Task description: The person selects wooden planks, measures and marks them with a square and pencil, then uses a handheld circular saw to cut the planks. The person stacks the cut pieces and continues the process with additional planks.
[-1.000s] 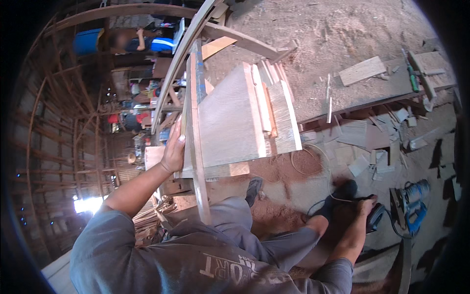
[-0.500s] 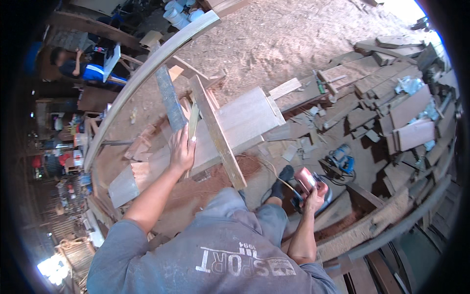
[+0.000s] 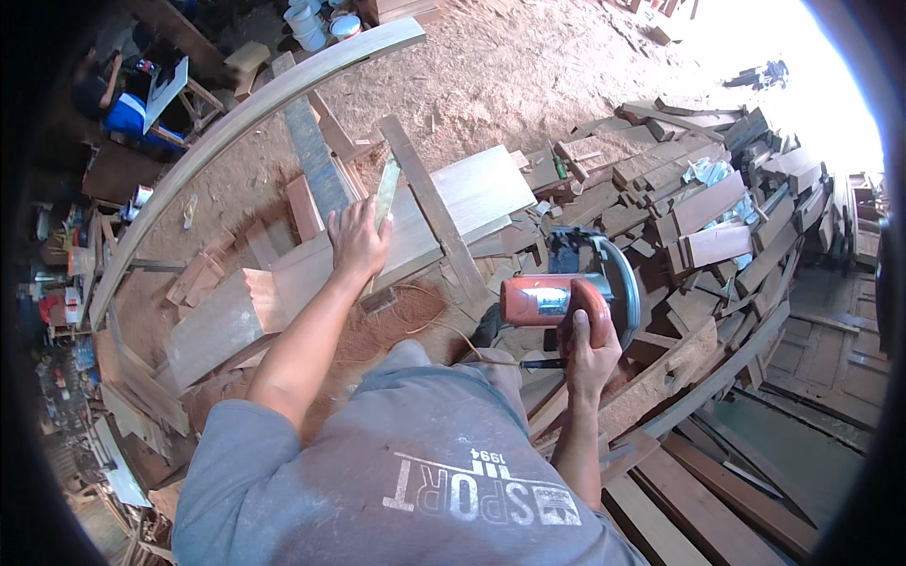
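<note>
My left hand [image 3: 360, 238] is closed around a thin pale wooden strip [image 3: 388, 185], thumb on one side and fingers on the other. It rests over a long wide board [image 3: 472, 193], beside a worn blue-grey plank [image 3: 318, 156]. A narrow wooden batten [image 3: 429, 203] lies across the board, just right of the strip. In my right hand [image 3: 592, 354] is a red circular saw [image 3: 540, 300], gripped by its rear handle. The saw is raised off to the right of the batten, its round grey guard facing away to the right. Its blade cannot be made out.
A curved wooden beam [image 3: 222, 132] arcs along the left. An orange cord [image 3: 444, 325] runs by my legs to the saw. Stacked timber offcuts [image 3: 698, 226] crowd the right. Sawdust covers the ground. Another person [image 3: 94, 94] sits at the far left near white buckets [image 3: 307, 26].
My right hand has lifted the circular saw up and forward from low beside my leg. My left hand stays on the strip. The whole view has shifted.
</note>
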Action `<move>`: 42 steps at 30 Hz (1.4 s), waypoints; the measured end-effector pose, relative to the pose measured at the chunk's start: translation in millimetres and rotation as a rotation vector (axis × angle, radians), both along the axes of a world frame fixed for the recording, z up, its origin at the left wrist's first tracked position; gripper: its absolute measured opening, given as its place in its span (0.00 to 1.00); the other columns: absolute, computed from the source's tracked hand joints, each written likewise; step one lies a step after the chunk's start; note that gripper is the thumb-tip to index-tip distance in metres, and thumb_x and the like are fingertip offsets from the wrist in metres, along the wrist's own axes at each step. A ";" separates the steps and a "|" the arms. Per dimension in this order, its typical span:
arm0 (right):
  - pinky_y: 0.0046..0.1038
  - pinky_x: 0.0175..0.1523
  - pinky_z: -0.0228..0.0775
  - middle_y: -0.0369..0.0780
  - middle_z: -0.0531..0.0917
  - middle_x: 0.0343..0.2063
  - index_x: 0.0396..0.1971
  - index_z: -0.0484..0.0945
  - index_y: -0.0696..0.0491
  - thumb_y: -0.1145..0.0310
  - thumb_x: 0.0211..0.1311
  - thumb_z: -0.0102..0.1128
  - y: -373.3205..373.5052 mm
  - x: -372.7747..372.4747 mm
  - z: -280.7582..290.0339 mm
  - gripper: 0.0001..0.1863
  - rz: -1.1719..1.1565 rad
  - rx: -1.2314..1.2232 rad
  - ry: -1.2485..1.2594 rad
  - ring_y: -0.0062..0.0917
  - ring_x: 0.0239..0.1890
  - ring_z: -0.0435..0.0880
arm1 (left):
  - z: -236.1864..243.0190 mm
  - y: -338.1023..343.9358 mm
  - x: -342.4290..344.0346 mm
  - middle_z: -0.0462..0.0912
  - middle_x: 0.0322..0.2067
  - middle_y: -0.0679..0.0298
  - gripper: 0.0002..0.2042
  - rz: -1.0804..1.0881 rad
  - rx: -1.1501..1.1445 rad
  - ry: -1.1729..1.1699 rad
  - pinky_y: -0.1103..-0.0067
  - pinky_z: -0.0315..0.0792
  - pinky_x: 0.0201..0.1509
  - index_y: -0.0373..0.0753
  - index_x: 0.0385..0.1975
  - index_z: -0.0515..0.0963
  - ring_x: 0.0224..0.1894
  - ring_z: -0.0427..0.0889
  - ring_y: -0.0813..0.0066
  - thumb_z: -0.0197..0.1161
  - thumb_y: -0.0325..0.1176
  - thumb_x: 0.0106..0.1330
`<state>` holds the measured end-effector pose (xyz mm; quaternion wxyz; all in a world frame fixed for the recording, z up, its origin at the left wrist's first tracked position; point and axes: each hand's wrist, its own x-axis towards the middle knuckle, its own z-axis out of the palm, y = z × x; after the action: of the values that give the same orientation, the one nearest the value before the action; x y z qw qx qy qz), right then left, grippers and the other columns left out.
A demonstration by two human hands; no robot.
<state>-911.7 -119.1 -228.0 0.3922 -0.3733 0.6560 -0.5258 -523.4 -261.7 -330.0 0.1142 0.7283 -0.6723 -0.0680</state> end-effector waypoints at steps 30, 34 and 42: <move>0.22 0.44 0.81 0.39 0.90 0.48 0.62 0.82 0.62 0.61 0.78 0.69 -70.9 84.7 48.0 0.23 0.459 0.298 0.186 0.19 0.44 0.87 | 14.4 7.5 1.2 0.82 0.59 0.53 0.27 0.044 -0.061 0.114 0.50 0.56 0.77 0.41 0.71 0.75 0.67 0.76 0.55 0.59 0.48 0.77; 0.16 0.27 0.66 0.32 0.88 0.32 0.60 0.86 0.57 0.59 0.78 0.69 -71.3 85.8 41.8 0.20 0.423 0.262 0.153 0.09 0.24 0.77 | 15.7 6.2 0.9 0.82 0.60 0.53 0.28 0.057 -0.057 0.105 0.52 0.56 0.78 0.41 0.71 0.76 0.67 0.76 0.56 0.59 0.48 0.77; 0.17 0.29 0.69 0.32 0.87 0.34 0.60 0.83 0.60 0.66 0.77 0.69 -77.2 88.8 49.7 0.19 0.413 0.341 0.110 0.10 0.28 0.79 | 10.2 4.8 0.9 0.83 0.57 0.55 0.27 0.038 -0.121 0.094 0.52 0.56 0.76 0.40 0.69 0.76 0.65 0.77 0.57 0.60 0.48 0.75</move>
<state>-822.8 -196.2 -178.3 0.5121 -0.4558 0.6653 -0.2956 -522.6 -257.0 -319.8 0.1908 0.7286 -0.6551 -0.0590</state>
